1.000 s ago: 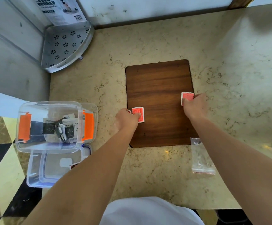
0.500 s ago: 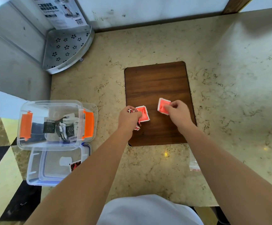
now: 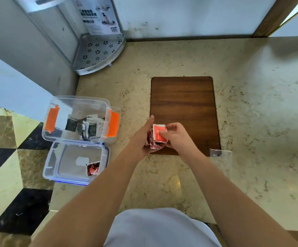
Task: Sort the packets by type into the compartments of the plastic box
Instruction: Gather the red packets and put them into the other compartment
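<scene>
Several red packets [image 3: 158, 137] are gathered in a stack between the two hands, low over the near left corner of the wooden board [image 3: 183, 104].

Head view: left hand [image 3: 142, 138] backs the stack from the left side, its fingers fairly straight and pointing away, so its grip looks spread against the packets rather than curled round them. Right hand [image 3: 174, 135] pinches the top red packet with thumb and fingertips, pressing it onto the stack. How many packets are in the stack cannot be counted from here.

Clear plastic box [image 3: 77, 120] with orange latches stands on the table [image 3: 251, 122] to the left of the board, lid off. Black-and-white packets [image 3: 84, 126] lie inside it, bunched toward its middle; any dividers between compartments are hard to make out through the clear walls. No red packet is visible in that box.

A second clear container [image 3: 75, 162], or the lid, lies just in front of the box, with one dark red packet [image 3: 93, 169] in it.

A clear zip bag [image 3: 219, 153] lies at the board's near right corner, partly hidden by the right forearm.

Judgement: dark type sorted, red type collected but not yet placed. Board otherwise bare, so the task looks well past half; remaining step is moving the red stack into its compartment.
</scene>
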